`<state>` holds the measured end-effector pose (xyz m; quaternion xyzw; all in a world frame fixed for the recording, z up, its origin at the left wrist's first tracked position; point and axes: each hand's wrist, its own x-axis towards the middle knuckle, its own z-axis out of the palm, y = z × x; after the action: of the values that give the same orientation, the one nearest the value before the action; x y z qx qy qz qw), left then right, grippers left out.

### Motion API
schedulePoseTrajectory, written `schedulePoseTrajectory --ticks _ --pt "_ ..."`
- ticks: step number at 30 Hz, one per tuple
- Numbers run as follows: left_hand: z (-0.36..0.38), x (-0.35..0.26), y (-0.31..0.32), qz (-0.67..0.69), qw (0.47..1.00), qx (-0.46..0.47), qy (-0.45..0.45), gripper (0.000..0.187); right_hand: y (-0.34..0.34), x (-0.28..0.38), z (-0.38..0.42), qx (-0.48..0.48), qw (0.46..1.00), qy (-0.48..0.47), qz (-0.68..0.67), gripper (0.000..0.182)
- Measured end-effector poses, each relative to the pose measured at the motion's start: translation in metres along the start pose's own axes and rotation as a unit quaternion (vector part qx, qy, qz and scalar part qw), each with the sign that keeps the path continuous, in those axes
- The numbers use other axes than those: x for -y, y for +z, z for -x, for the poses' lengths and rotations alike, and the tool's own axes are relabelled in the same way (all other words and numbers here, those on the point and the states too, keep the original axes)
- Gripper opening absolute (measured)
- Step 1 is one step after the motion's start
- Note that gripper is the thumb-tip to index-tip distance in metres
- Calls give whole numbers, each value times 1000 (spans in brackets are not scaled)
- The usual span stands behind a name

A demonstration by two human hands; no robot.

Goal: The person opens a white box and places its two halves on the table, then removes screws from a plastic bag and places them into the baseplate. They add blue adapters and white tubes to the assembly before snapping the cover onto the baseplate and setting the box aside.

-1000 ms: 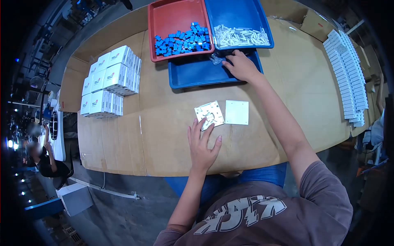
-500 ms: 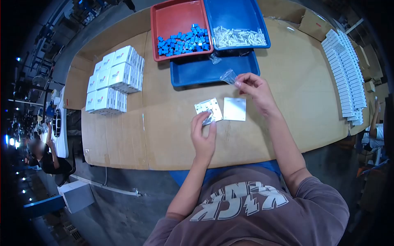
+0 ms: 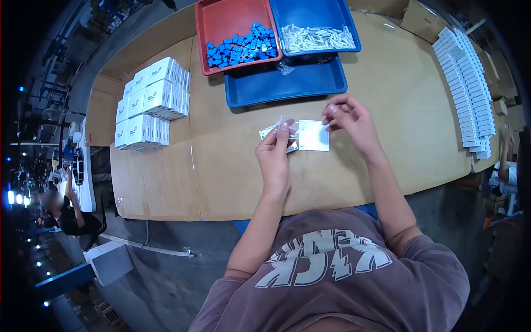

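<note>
A small clear plastic bag (image 3: 286, 124) is pinched between the thumb and fingers of my left hand (image 3: 275, 151). Beneath that hand lies a white plate with small holes (image 3: 265, 133), mostly covered by the fingers and bag. A plain white square plate (image 3: 314, 136) rests on the cardboard just to the right. My right hand (image 3: 354, 123) hovers at the upper right of the square plate, its fingers curled and partly apart; whether anything small is between the fingertips cannot be made out.
Stacked white boxes (image 3: 145, 105) stand left. A red tray (image 3: 235, 11) holds blue parts (image 3: 241, 47); a blue tray (image 3: 314, 10) holds white pieces (image 3: 316, 39). Another blue tray (image 3: 285, 90) sits nearer. White parts (image 3: 462, 88) line the right. A person (image 3: 72, 213) is far left; another person's sleeve (image 3: 510, 174) is far right.
The clear bag has passed from my right hand to my left hand, which has lifted off the holed plate. My right hand is now without the bag. The whole view has shifted slightly.
</note>
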<state>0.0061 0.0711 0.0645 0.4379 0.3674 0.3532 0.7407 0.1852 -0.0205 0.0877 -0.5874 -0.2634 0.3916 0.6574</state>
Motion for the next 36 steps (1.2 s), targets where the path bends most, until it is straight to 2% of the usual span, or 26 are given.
schedulePoseTrajectory --ticks 3,6,7,10,11,14,18,21,27,28,30,34,36 --pt "5 -2 10 23 1000 -1 -2 35 25 -8 12 86 995 14 38 12" --pt "5 -2 13 74 997 22 -17 34 42 -25 15 80 990 82 -84 11" --pt "5 -2 12 97 995 30 -23 34 43 -32 13 65 993 50 -90 11" --pt "-1 -1 -1 49 998 -28 -12 34 34 -32 8 90 992 52 -65 14" --pt "-4 3 -11 77 997 -14 -15 33 33 -33 7 67 994 52 -67 14" --pt "-10 -6 -17 23 998 -54 18 33 25 -18 3 6 998 57 -11 14" --pt "-5 -12 -8 -2 1000 8 -3 30 20 -22 0 72 995 45 -60 15" --pt "-7 3 -11 28 999 30 -3 24 23 -24 -3 86 994 40 -54 14" --pt "-4 -3 -10 23 1000 4 6 17 25 -22 -5 55 996 60 -27 13" --pt "-5 -4 -10 15 1000 -9 15 16 29 -24 -5 -2 998 -16 61 13" --pt "-4 -4 -9 -1 999 -34 31 15 38 -29 -3 -117 951 -165 234 14" --pt "0 -3 -5 -115 988 -43 95 16 56 -24 11 -23 972 -170 161 18" --pt "0 -1 -2 -168 973 -35 154 15 64 -15 14 -5 983 -126 136 20"
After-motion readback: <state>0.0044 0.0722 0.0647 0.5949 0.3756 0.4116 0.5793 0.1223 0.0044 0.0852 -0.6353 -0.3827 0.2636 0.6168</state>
